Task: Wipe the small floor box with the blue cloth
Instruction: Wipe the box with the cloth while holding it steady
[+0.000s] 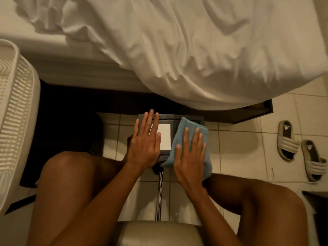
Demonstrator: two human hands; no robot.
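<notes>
A small dark grey box (171,118) with a white label on its top stands on the tiled floor just in front of the bed. My left hand (146,141) lies flat on the box's left half, fingers spread and holding nothing. A blue cloth (181,132) covers the box's right half and hangs over its near edge. My right hand (190,157) presses flat on that cloth, fingers extended. The box's right side is hidden under the cloth.
A bed with a rumpled white sheet (177,50) fills the top. A white woven basket (14,112) stands at left. A pair of slippers (300,150) lies at right. My knees flank the box; a seat (159,233) with a metal pole is below.
</notes>
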